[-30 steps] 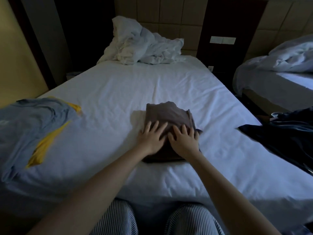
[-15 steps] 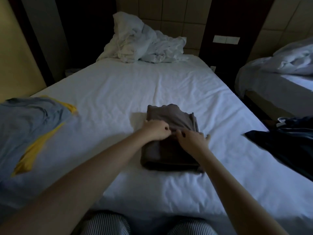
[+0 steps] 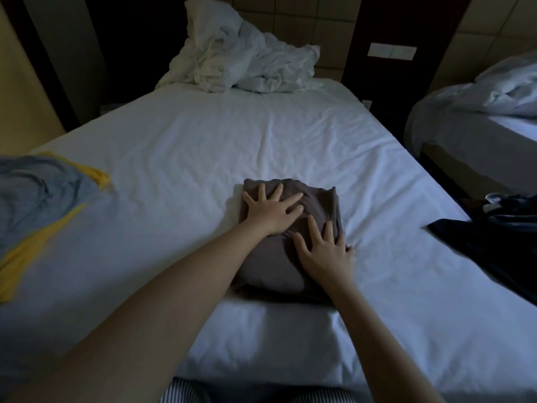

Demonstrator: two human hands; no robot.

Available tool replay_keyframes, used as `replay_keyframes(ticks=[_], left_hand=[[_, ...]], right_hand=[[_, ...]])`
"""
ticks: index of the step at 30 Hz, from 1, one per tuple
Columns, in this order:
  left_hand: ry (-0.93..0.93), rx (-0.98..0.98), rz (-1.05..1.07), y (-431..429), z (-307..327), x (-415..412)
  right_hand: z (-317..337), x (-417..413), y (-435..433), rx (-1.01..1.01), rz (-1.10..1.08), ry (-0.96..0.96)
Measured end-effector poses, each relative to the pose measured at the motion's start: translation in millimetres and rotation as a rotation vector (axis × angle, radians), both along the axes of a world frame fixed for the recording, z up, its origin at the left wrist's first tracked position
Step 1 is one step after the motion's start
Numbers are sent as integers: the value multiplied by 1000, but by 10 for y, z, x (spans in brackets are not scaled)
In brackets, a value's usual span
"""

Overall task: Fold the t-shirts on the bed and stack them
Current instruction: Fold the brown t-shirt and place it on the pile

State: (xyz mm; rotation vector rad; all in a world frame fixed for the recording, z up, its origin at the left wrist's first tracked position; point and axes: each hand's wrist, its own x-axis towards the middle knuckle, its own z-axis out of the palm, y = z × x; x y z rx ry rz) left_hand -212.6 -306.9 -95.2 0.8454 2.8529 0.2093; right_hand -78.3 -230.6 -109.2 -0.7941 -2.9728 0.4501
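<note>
Both hands, left hand [image 3: 273, 212] and right hand [image 3: 322, 251], lay flat with fingers spread, pressing a folded brown t-shirt [image 3: 273, 257] near the bed's [image 3: 290, 135] front edge; stacking likely awaited another folded shirt

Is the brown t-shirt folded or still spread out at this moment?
Folded. The brown t-shirt is a compact rectangle on the bed, with the left hand and right hand pressed flat on it.

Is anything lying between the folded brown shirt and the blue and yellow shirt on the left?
Nothing visible: only bare white sheet lies between the folded brown shirt and the blue and yellow shirt.
</note>
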Motion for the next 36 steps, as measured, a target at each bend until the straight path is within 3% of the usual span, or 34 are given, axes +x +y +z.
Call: replay_keyframes(ticks=[7, 10, 14, 16, 18, 22, 26, 32, 36], left_hand=[[20, 106, 0, -551, -10, 744], [249, 262, 27, -811, -253, 1051], [241, 363, 43, -801, -262, 1081], [129, 398, 49, -805, -217, 1012], [-83, 573, 85, -842, -109, 898], [-346, 914, 458, -884, 99, 772], [-660, 1102, 540, -875, 261, 747], [-850, 1230, 535, -953, 305, 786], [-873, 1389, 447, -1127, 299, 841]], right_hand=[[63, 13, -6, -109, -1, 4], [57, 40, 4, -141, 13, 57], [45, 91, 17, -182, -56, 199], [69, 108, 24, -244, -192, 237], [117, 124, 20, -286, -279, 207], [243, 107, 64, -355, -261, 101], [366, 69, 149, -514, -174, 46], [503, 183, 218, -961, -122, 74], [514, 293, 79, -1124, -132, 245]])
